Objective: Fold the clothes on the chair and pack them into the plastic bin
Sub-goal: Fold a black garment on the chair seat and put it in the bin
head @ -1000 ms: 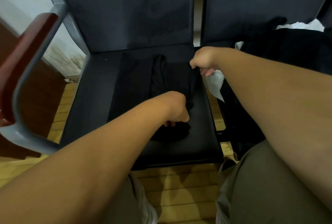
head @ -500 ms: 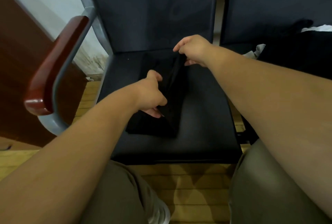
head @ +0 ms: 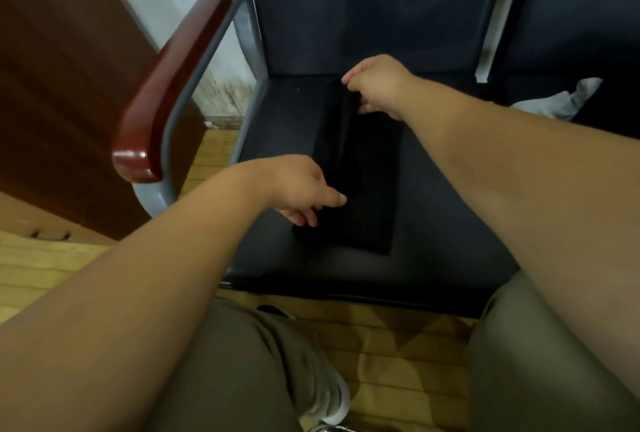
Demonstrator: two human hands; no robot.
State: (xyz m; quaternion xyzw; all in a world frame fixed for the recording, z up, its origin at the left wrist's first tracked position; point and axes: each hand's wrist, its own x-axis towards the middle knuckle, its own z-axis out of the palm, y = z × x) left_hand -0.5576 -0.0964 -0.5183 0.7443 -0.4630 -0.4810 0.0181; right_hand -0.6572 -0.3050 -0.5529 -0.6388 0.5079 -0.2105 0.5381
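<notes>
A black garment (head: 367, 182) lies folded into a long narrow strip on the dark seat of the chair (head: 277, 119). My right hand (head: 375, 85) pinches the strip's far end near the backrest. My left hand (head: 301, 189) is at the near left edge, its fingers extended and touching the cloth. The plastic bin is out of view.
The chair has a grey metal frame and a red-brown wooden armrest (head: 166, 95) on the left. A second dark seat on the right holds a pale cloth (head: 568, 99) and dark clothes. A wooden panel stands at left. Wood floor and my legs lie below.
The right half of the garment has been folded over to the left, making a narrow strip. My left hand has let go of its grip and now lies with fingers out on the edge.
</notes>
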